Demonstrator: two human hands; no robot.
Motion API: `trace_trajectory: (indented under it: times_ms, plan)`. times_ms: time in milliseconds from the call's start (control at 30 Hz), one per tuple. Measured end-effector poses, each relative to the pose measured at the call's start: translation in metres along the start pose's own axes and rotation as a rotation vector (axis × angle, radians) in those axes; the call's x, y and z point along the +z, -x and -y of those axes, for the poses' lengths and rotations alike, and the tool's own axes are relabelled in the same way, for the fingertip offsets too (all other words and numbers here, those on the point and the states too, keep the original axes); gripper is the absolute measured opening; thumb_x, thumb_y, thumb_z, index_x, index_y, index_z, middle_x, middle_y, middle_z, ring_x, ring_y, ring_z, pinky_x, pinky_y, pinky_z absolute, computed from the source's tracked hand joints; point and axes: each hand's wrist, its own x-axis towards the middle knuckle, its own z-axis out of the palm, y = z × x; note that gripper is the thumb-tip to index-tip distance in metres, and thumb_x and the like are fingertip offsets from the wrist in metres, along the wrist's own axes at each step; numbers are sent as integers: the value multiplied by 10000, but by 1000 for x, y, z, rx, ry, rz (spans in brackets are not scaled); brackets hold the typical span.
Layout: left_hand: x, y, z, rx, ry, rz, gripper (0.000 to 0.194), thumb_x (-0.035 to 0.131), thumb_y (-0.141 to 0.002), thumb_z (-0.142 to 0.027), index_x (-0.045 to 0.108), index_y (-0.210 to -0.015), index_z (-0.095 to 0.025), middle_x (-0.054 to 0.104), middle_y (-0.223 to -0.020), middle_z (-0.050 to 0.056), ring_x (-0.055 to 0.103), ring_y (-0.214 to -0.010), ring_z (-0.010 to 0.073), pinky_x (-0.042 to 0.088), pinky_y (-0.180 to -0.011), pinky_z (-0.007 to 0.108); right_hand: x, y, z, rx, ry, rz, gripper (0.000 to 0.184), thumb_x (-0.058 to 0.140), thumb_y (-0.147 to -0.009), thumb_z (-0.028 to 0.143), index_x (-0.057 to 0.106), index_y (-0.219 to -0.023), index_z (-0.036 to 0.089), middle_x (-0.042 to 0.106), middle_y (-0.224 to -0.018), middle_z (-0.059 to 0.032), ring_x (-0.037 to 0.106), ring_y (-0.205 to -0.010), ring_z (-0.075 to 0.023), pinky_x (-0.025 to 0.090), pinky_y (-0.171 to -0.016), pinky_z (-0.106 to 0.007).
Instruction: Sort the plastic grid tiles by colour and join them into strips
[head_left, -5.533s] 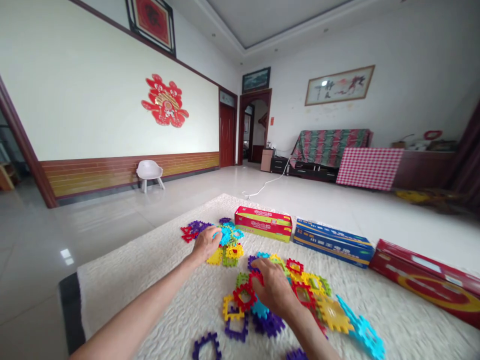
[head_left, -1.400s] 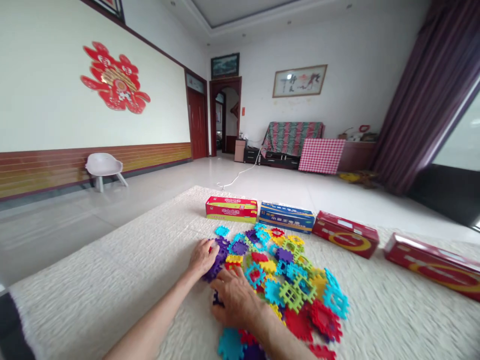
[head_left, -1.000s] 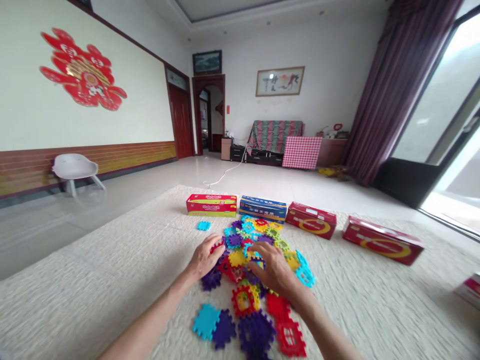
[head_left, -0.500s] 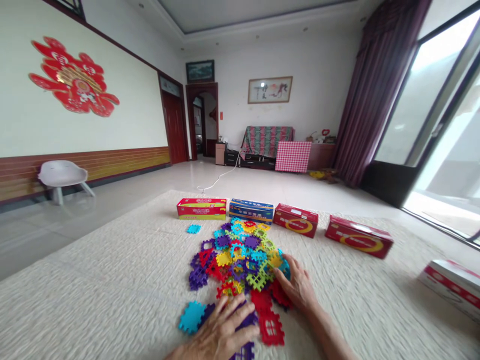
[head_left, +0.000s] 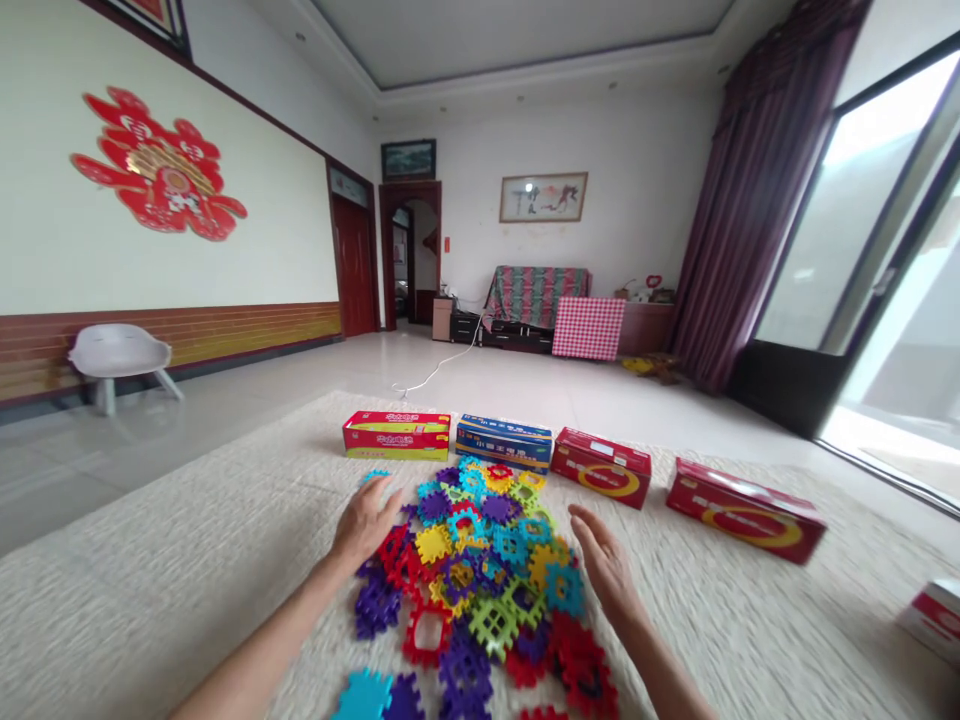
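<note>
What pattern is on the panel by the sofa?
Red and white checks on the panel; head view.

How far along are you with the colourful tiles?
Done: a red-and-yellow box, a blue box and two red boxes stand lined up. In hand: nothing; the left hand and right hand are open. Left: plastic tiles lie heaped on the rug.

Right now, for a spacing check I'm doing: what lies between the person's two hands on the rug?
In the head view, a heap of multicoloured interlocking plastic puzzle pieces lies between the left hand and the right hand.
</note>
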Motion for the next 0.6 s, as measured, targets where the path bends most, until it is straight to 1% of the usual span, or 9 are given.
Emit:
trace_trajectory:
  times_ms: [67, 100, 133, 200, 300, 367, 433, 500, 600]
  plan:
    - [11, -23, 30, -152, -77, 40, 352, 400, -902, -370, 604, -1124, -189, 652, -1160, 88, 574, -1140, 235, 437, -991, 335, 7, -21, -8, 8, 74, 87, 573, 512, -778, 620, 670, -1086, 163, 676, -1164, -146, 622, -1090, -323, 499, -923, -437]
    - [17, -32, 40, -204, -114, 75, 358, 396, -900, -387, 609, -1106, -186, 656, -1134, 89, 584, -1116, 243, 446, -962, 331, 12, -32, -11, 4, 105, 123, 580, 502, -777, 626, 673, -1079, 161, 680, -1153, -148, 632, -1069, -325, 506, -905, -441]
    - [24, -38, 47, -241, -149, 103, 368, 395, -896, -400, 612, -1095, -180, 657, -1120, 93, 590, -1097, 252, 449, -940, 331, 18, -42, -13, -6, 129, 144, 584, 503, -770, 633, 678, -1067, 161, 684, -1140, -148, 636, -1057, -328, 505, -899, -447]
    - [36, -48, 50, -268, -199, 141, 382, 406, -890, -414, 616, -1091, -166, 652, -1126, 107, 584, -1094, 267, 444, -921, 334, 30, -63, -17, -33, 164, 160, 584, 521, -747, 641, 687, -1043, 166, 685, -1128, -147, 625, -1069, -337, 484, -920, -461]
    - [52, -56, 38, -196, -197, 187, 355, 414, -896, -376, 622, -1089, -163, 647, -1155, 115, 563, -1131, 254, 424, -939, 322, 47, -84, -19, -68, 217, 192, 559, 553, -718, 635, 700, -1001, 176, 686, -1112, -145, 602, -1093, -346, 458, -937, -469]
    - [58, -60, 25, -84, -167, 245, 327, 401, -910, -361, 640, -1052, -189, 671, -1106, 93, 584, -1099, 224, 422, -935, 300, 52, -91, -18, -90, 243, 236, 494, 564, -718, 617, 714, -917, 191, 715, -1010, -116, 633, -1012, -325, 479, -887, -436]
    - [59, -63, 11, 22, -159, 283, 325, 394, -922, -385, 662, -996, -217, 696, -1016, 67, 620, -1015, 208, 435, -899, 291, 52, -93, -17, -109, 260, 272, 443, 525, -762, 600, 712, -814, 201, 728, -860, -75, 663, -871, -282, 498, -797, -378]
    - [57, -67, -3, 88, -196, 256, 347, 378, -932, -398, 682, -935, -230, 705, -931, 59, 637, -941, 206, 441, -869, 301, 52, -93, -15, -120, 272, 261, 464, 435, -831, 579, 697, -775, 200, 716, -782, -56, 658, -785, -248, 489, -727, -336]
    - [59, -78, -26, 195, -243, 212, 378, 358, -946, -373, 696, -884, -214, 692, -852, 71, 637, -891, 210, 442, -866, 325, 56, -98, -15, -146, 287, 203, 459, 381, -865, 538, 689, -834, 199, 715, -850, -65, 646, -828, -246, 472, -736, -327]
